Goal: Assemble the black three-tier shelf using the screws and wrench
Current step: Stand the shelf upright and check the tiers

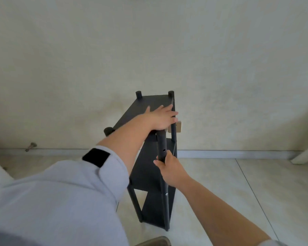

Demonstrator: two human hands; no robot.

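Note:
The black three-tier shelf (pixel 150 181) stands upright on the tiled floor in front of a pale wall, seen from above. My left hand (pixel 160 119) lies flat with straight fingers on the top board (pixel 140 107), near its right edge. My right hand (pixel 169 167) grips the near right black post (pixel 161 144) just below a small hole in it. Lower on that post a silver screw (pixel 166 194) shows. Three post ends stick up at the top board's corners. No wrench is in view.
A bolt-like metal piece (pixel 31 146) lies on the floor at the wall's base on the left. A small tan block (pixel 177 127) shows behind the shelf. Pale floor tiles (pixel 238 192) spread to the right. My grey sleeve fills the lower left.

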